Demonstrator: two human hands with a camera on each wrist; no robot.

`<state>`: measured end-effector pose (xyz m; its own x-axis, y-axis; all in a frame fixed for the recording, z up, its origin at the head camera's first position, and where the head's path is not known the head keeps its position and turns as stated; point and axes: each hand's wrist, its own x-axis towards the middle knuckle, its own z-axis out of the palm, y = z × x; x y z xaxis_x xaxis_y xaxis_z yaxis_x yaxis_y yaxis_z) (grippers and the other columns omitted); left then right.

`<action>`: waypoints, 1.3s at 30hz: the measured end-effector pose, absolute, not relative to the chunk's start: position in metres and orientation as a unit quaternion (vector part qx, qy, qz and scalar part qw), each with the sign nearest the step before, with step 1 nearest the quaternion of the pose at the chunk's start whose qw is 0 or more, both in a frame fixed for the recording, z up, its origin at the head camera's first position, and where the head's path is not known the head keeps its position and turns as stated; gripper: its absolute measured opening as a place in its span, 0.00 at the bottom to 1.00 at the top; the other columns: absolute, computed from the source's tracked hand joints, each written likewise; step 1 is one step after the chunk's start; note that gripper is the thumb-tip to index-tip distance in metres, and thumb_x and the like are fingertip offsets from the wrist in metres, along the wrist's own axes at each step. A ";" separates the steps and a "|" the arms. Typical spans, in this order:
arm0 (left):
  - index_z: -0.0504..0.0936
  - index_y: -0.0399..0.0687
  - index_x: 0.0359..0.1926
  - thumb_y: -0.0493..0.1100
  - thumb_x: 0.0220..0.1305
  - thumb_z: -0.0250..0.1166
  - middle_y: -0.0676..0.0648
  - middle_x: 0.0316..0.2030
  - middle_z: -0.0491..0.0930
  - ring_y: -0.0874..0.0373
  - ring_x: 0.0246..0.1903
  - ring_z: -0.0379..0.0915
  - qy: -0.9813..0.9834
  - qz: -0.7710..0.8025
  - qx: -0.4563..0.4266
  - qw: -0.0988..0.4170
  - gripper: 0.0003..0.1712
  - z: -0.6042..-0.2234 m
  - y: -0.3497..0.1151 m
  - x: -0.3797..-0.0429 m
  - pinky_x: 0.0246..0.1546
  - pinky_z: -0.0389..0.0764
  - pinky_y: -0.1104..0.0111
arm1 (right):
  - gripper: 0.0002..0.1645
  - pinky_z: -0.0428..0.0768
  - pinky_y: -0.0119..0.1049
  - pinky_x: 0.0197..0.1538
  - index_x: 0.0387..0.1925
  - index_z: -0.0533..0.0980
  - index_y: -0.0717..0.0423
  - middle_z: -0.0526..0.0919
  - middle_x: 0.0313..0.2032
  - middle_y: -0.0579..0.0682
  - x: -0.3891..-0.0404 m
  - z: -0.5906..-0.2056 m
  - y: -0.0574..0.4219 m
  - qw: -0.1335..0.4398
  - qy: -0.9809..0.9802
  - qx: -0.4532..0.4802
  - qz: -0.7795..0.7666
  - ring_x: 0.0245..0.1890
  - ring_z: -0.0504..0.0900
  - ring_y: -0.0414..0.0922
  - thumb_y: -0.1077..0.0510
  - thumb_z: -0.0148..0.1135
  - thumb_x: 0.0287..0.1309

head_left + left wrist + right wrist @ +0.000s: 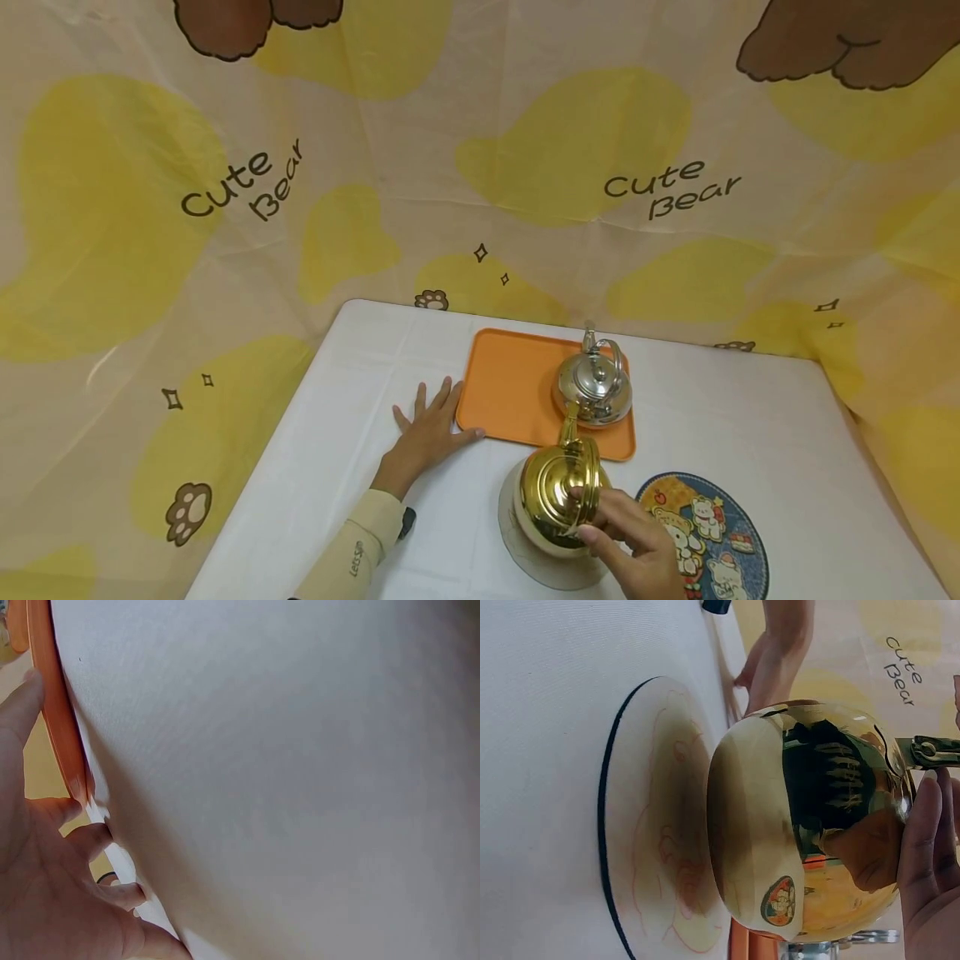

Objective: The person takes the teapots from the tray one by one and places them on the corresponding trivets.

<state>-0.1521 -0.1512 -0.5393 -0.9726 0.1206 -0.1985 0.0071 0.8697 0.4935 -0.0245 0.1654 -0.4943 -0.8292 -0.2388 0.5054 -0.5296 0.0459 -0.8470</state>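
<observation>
While a patterned cloth [112, 250] with "Cute Bear" lettering hangs at the left and across the top of the head view, a white worktop [315, 450] fills much of the lower part. A light sleeve [352, 550] and a dark wristband [408, 522] enter at the lower left of centre. From that sleeve reaches the left hand [423, 437], palm down on the worktop; its grip is spread, fingers apart, with the thumb at the lower left corner of an orange tray [510, 387]. The left wrist view shows thumb and forefinger touching the tray's rim.

Next, at the bottom centre, lies a pale round mat [536, 571]. Over it is the golden kettle [543, 492], its spout pointing up the frame past the tray's lower edge; in the right wrist view its base appears raised off the mat. Farther up the picture, a silver kettle [581, 383] stands on the right part of the tray. At the lower right of centre, the right hand [641, 542] has its grip clamped on the golden kettle's handle, fingers curled round it. Rightmost, partly behind that hand, lies a round blue mat [738, 508] printed with cartoon bears.
</observation>
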 end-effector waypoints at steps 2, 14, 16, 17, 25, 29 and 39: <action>0.52 0.54 0.86 0.76 0.67 0.63 0.43 0.85 0.48 0.27 0.82 0.30 0.960 0.253 0.034 0.111 0.58 -0.539 -0.151 -0.152 0.68 0.31 0.18 | 0.31 0.85 0.30 0.35 0.58 0.81 0.73 0.86 0.57 0.49 -0.025 -0.497 0.165 0.116 -0.705 0.280 0.642 0.38 0.84 0.37 0.88 0.62 0.51; 0.52 0.54 0.86 0.76 0.67 0.63 0.43 0.85 0.48 0.27 0.82 0.31 0.962 0.249 0.035 0.110 0.59 -0.541 -0.151 -0.152 0.68 0.32 0.18 | 0.31 0.85 0.31 0.33 0.58 0.81 0.74 0.86 0.57 0.53 -0.022 -0.511 0.166 0.116 -0.697 0.291 0.645 0.34 0.85 0.39 0.88 0.63 0.51; 0.52 0.54 0.86 0.76 0.67 0.62 0.43 0.85 0.48 0.27 0.82 0.31 0.962 0.249 0.036 0.109 0.59 -0.541 -0.151 -0.152 0.68 0.32 0.18 | 0.31 0.85 0.31 0.33 0.58 0.81 0.74 0.86 0.57 0.53 -0.022 -0.512 0.166 0.119 -0.698 0.294 0.643 0.34 0.85 0.39 0.88 0.63 0.50; 0.52 0.54 0.86 0.76 0.67 0.62 0.43 0.85 0.48 0.27 0.82 0.31 0.962 0.249 0.036 0.109 0.59 -0.541 -0.151 -0.152 0.68 0.32 0.18 | 0.32 0.84 0.31 0.33 0.58 0.81 0.74 0.86 0.57 0.53 -0.022 -0.513 0.166 0.120 -0.699 0.295 0.641 0.34 0.85 0.39 0.88 0.63 0.50; 0.52 0.54 0.86 0.76 0.67 0.62 0.43 0.85 0.48 0.27 0.82 0.31 0.962 0.249 0.036 0.109 0.59 -0.541 -0.151 -0.153 0.68 0.32 0.18 | 0.31 0.84 0.31 0.33 0.57 0.82 0.74 0.85 0.57 0.54 -0.021 -0.514 0.167 0.122 -0.701 0.299 0.636 0.34 0.85 0.39 0.88 0.63 0.50; 0.51 0.54 0.86 0.76 0.67 0.62 0.43 0.85 0.48 0.27 0.82 0.30 0.962 0.248 0.035 0.110 0.59 -0.541 -0.151 -0.153 0.68 0.32 0.18 | 0.32 0.85 0.31 0.33 0.58 0.81 0.74 0.86 0.56 0.52 -0.019 -0.515 0.167 0.127 -0.705 0.287 0.636 0.35 0.85 0.39 0.88 0.64 0.49; 0.52 0.53 0.86 0.76 0.67 0.62 0.43 0.85 0.48 0.27 0.82 0.31 0.961 0.251 0.035 0.108 0.59 -0.539 -0.151 -0.151 0.68 0.32 0.18 | 0.30 0.86 0.31 0.32 0.56 0.82 0.74 0.86 0.56 0.49 -0.016 -0.512 0.165 0.124 -0.712 0.253 0.643 0.34 0.86 0.39 0.88 0.63 0.51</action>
